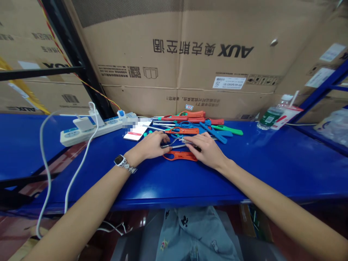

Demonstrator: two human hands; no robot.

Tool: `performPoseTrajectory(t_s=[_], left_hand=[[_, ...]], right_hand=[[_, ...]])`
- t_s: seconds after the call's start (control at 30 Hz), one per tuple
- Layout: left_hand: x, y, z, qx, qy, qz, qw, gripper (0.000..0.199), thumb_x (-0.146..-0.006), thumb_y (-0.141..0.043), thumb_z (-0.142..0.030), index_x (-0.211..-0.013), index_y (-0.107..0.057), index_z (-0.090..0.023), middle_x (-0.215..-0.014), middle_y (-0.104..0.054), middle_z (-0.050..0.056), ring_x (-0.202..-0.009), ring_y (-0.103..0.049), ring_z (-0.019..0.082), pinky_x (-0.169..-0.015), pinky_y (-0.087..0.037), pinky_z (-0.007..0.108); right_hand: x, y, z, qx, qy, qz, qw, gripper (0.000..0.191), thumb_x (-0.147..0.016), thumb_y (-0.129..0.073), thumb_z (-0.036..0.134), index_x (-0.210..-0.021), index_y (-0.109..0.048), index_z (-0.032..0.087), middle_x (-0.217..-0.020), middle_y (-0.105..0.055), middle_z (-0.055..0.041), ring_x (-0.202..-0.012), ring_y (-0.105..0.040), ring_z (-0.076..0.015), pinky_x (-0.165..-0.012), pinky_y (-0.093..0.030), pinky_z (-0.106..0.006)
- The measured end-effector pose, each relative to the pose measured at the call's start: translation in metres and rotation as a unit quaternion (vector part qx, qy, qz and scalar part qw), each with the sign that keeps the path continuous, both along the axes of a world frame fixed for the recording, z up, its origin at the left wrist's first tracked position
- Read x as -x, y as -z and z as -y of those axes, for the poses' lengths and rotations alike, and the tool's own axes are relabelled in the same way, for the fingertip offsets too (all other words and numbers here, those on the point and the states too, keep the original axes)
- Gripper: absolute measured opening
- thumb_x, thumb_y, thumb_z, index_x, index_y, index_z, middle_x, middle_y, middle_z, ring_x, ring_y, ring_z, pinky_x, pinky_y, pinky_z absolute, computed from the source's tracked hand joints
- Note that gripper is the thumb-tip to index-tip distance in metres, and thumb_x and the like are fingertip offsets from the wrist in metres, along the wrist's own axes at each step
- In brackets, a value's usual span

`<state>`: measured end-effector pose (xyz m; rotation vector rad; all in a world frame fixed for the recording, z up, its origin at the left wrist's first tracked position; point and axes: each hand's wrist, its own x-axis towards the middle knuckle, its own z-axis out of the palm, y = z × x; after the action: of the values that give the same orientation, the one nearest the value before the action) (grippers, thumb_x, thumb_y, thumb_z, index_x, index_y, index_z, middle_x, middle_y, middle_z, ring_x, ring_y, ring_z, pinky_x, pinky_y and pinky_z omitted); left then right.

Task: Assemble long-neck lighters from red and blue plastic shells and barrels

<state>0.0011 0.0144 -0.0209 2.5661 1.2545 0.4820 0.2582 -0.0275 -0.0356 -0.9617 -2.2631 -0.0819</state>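
My left hand (pixel 156 145), with a watch on the wrist, pinches one end of a thin metal rod (pixel 178 146) above the blue table. Closed around the rod's other end and a small clear part (pixel 183 140) with a thin wire is my right hand (pixel 204 148). An orange lighter-like casing (pixel 181 156) lies just below the hands. Behind them is a pile of similar long-nosed pieces, among them an orange one (pixel 186 131), a blue one (pixel 213 132) and a green one (pixel 228 129). Fingers hide part of what is held.
A white power strip (pixel 108 127) with plugs and cables lies at the left, beside a phone (pixel 138 130). At the right stand a bottle (pixel 269 116) and a cup with a straw (pixel 286 116). A large cardboard box (pixel 190 79) rises behind the blue table (pixel 244 166).
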Motion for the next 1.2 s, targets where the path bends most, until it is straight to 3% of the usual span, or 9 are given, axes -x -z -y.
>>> performPoseTrajectory(t_s=[0.13, 0.27, 0.6, 0.73, 0.87, 1.0, 1.2], left_hand=[[-0.004, -0.001, -0.001, -0.026, 0.012, -0.007, 1.000, 0.022, -0.089, -0.069, -0.039, -0.097, -0.071, -0.019, -0.094, -0.072, 0.008, -0.090, -0.065, 0.024, -0.077, -0.049, 0.035], [-0.003, 0.000, -0.005, -0.030, 0.020, -0.001, 0.999, 0.014, -0.092, -0.062, -0.030, -0.092, -0.072, -0.019, -0.095, -0.070, 0.007, -0.085, -0.063, 0.021, -0.075, -0.047, 0.033], [-0.004, -0.006, 0.008, 0.007, 0.001, 0.141, 0.990, 0.013, -0.100, -0.048, -0.026, -0.105, -0.057, -0.019, -0.076, -0.062, 0.001, -0.064, -0.056, 0.016, -0.061, -0.041, 0.030], [-0.007, -0.013, 0.016, 0.014, -0.017, 0.129, 0.991, 0.027, -0.098, -0.054, -0.032, -0.120, -0.060, -0.016, -0.073, -0.060, 0.000, -0.061, -0.054, 0.016, -0.058, -0.039, 0.030], [-0.007, -0.016, 0.016, -0.012, -0.033, 0.163, 0.986, 0.036, -0.107, -0.038, -0.038, -0.123, -0.061, -0.015, -0.082, -0.068, 0.004, -0.070, -0.062, 0.019, -0.068, -0.046, 0.032], [-0.006, -0.012, 0.013, -0.008, -0.019, 0.227, 0.974, 0.039, -0.103, -0.049, -0.030, -0.139, -0.046, -0.016, -0.090, -0.076, 0.005, -0.079, -0.069, 0.019, -0.075, -0.052, 0.033], [-0.007, -0.001, 0.011, 0.041, 0.021, 0.352, 0.935, 0.064, -0.098, -0.064, -0.037, -0.147, -0.028, -0.016, -0.092, -0.079, 0.009, -0.079, -0.076, 0.020, -0.074, -0.060, 0.032]], right_hand=[[0.004, 0.000, -0.004, 0.006, 0.001, -0.040, 0.999, 0.027, -0.103, -0.055, 0.026, -0.124, -0.073, 0.024, -0.120, -0.079, -0.0086, -0.103, -0.073, -0.0265, -0.092, -0.047, -0.045], [0.006, -0.001, -0.005, 0.003, -0.001, -0.066, 0.998, 0.025, -0.103, -0.057, 0.028, -0.122, -0.073, 0.025, -0.121, -0.079, -0.0072, -0.105, -0.074, -0.0258, -0.092, -0.048, -0.044], [-0.003, -0.001, 0.005, -0.003, -0.007, -0.071, 0.997, 0.022, -0.101, -0.059, 0.027, -0.119, -0.072, 0.023, -0.113, -0.080, -0.0079, -0.099, -0.073, -0.0251, -0.090, -0.047, -0.043], [-0.005, -0.001, 0.007, 0.019, -0.007, -0.062, 0.998, 0.021, -0.101, -0.060, 0.026, -0.117, -0.072, 0.023, -0.111, -0.080, -0.0077, -0.098, -0.072, -0.0250, -0.088, -0.047, -0.042], [-0.006, -0.001, 0.006, 0.027, -0.005, -0.055, 0.998, 0.020, -0.101, -0.059, 0.025, -0.116, -0.072, 0.022, -0.110, -0.079, -0.0084, -0.098, -0.070, -0.0252, -0.086, -0.046, -0.042], [-0.007, 0.000, 0.005, 0.045, 0.003, -0.050, 0.998, 0.020, -0.100, -0.060, 0.026, -0.116, -0.073, 0.023, -0.108, -0.079, -0.0077, -0.096, -0.070, -0.0252, -0.086, -0.046, -0.041], [-0.009, 0.000, 0.002, 0.063, 0.033, -0.072, 0.995, 0.018, -0.098, -0.065, 0.026, -0.113, -0.074, 0.023, -0.106, -0.079, -0.0068, -0.092, -0.070, -0.0240, -0.087, -0.047, -0.042]])
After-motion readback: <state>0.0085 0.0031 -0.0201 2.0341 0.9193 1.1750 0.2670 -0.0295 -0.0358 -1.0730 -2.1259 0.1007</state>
